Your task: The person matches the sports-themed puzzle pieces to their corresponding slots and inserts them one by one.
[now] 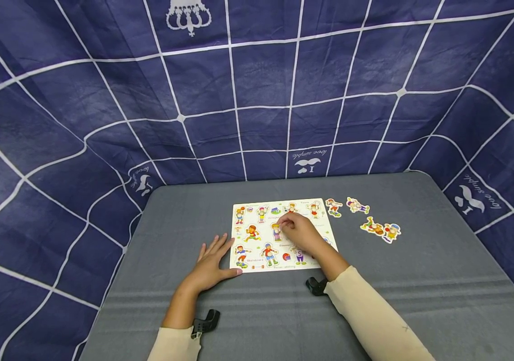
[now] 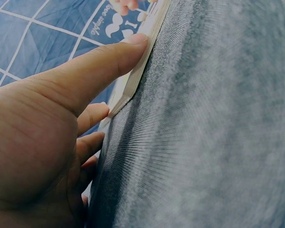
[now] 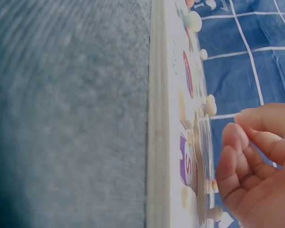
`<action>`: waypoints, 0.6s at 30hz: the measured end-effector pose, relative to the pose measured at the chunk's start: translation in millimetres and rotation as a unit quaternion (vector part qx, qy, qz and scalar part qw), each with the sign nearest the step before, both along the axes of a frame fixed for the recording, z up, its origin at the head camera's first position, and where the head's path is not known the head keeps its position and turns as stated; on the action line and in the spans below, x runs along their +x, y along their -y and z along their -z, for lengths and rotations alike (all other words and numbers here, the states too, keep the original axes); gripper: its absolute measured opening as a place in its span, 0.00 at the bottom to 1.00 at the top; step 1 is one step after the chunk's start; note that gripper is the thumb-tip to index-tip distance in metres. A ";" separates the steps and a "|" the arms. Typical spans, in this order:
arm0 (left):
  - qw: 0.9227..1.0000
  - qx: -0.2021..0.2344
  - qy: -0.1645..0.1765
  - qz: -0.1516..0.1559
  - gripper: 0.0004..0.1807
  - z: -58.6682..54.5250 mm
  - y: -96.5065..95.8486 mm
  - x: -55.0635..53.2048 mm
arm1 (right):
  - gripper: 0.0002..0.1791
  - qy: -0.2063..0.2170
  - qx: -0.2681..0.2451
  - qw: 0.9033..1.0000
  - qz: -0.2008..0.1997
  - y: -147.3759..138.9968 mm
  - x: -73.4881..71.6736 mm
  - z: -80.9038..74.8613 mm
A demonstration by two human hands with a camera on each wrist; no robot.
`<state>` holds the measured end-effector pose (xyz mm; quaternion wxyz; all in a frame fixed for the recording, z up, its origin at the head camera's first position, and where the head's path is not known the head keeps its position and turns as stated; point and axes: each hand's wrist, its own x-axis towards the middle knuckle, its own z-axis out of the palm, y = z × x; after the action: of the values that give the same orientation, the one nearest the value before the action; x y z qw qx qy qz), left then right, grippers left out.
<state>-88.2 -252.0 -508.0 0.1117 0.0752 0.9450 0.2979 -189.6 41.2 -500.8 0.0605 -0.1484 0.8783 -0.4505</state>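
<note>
A white puzzle board (image 1: 257, 268) with printed sports figures and small knobs lies on the grey table. My left hand (image 1: 210, 265) rests at its near left corner, fingers spread, with the thumb (image 2: 135, 47) on the front edge. Over the middle of the board hovers my right hand (image 1: 302, 234), its fingers loosely bent and fingertips close above a child-shaped puzzle piece (image 1: 277, 231). In the right wrist view, nothing shows between those fingers (image 3: 233, 135); they are off the board's surface. Part of the board is hidden under the right hand and forearm.
Loose figure pieces lie right of the board: one (image 1: 333, 207) beside its far corner, another (image 1: 358, 205) further right, and a pair (image 1: 391, 232) nearer. Dark blue curtain (image 1: 261, 125) with white lines surrounds the table (image 1: 419, 286).
</note>
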 end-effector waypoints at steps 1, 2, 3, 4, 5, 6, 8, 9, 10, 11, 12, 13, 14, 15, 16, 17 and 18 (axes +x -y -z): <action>1.000 0.001 -0.001 0.000 0.55 0.1 0.0 -0.1 | 0.07 0.001 -0.009 1.000 0.006 -0.9 0.4 -0.7; 1.000 0.001 -0.002 0.001 0.55 0.1 0.1 -0.3 | 0.07 0.000 -0.016 1.000 0.012 -1.9 0.7 -1.1; 1.000 0.001 -0.002 0.001 0.55 0.1 0.2 -0.4 | 0.07 0.001 -0.023 1.000 0.018 -3.1 1.2 -1.9; 1.000 0.000 -0.002 0.002 0.55 0.3 0.3 -0.4 | 0.07 0.003 -0.030 0.999 0.025 -4.1 1.6 -2.3; 1.000 0.001 -0.003 0.002 0.55 0.3 0.3 -0.4 | 0.07 0.005 -0.037 0.999 0.031 -5.2 2.1 -2.8; 1.000 0.001 -0.003 0.002 0.55 0.5 0.5 -0.5 | 0.08 0.007 -0.044 0.998 0.037 -6.4 2.5 -3.3; 1.000 0.001 -0.004 0.002 0.55 0.7 0.7 -0.5 | 0.08 0.013 -0.060 0.997 0.047 -8.9 3.3 -4.2; 1.000 0.002 -0.005 0.002 0.55 0.8 0.7 -0.6 | 0.08 0.015 -0.069 0.996 0.051 -10.1 3.7 -4.7; 1.000 0.001 -0.005 0.003 0.55 0.9 0.8 -0.7 | 0.08 0.018 -0.077 0.995 0.055 -11.4 3.9 -4.8; 1.000 0.002 -0.006 0.003 0.55 0.9 0.8 -0.7 | 0.08 0.017 -0.084 0.995 0.058 -12.7 4.3 -5.3; 1.000 0.001 -0.006 0.003 0.55 0.9 0.8 -0.8 | 0.08 0.016 -0.090 0.994 0.059 -14.0 4.8 -5.9; 1.000 0.001 -0.006 0.003 0.55 0.9 0.7 -0.7 | 0.08 0.016 -0.096 0.993 0.063 -15.3 5.4 -6.6; 1.000 0.002 -0.005 0.003 0.55 0.8 0.6 -0.7 | 0.09 0.015 -0.100 0.993 0.066 -16.6 5.9 -7.2; 1.000 0.002 -0.004 0.003 0.55 0.7 0.5 -0.6 | 0.09 0.014 -0.105 0.992 0.070 -17.8 6.5 -8.0; 1.000 0.001 -0.003 0.002 0.55 0.6 0.4 -0.5 | 0.09 0.011 -0.109 0.991 0.072 -19.1 7.1 -8.6; 1.000 0.002 -0.003 0.002 0.55 0.6 0.3 -0.4 | 0.09 0.009 -0.113 0.991 0.076 -20.5 7.6 -8.5; 1.000 0.002 -0.002 0.002 0.55 0.6 0.3 -0.2 | 0.10 0.006 -0.121 0.989 0.079 -21.8 8.2 -8.5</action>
<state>-88.4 -252.3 -508.6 0.1106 0.0783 0.9444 0.2996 -181.4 63.1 -492.3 0.0118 -0.0814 0.8261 -0.5575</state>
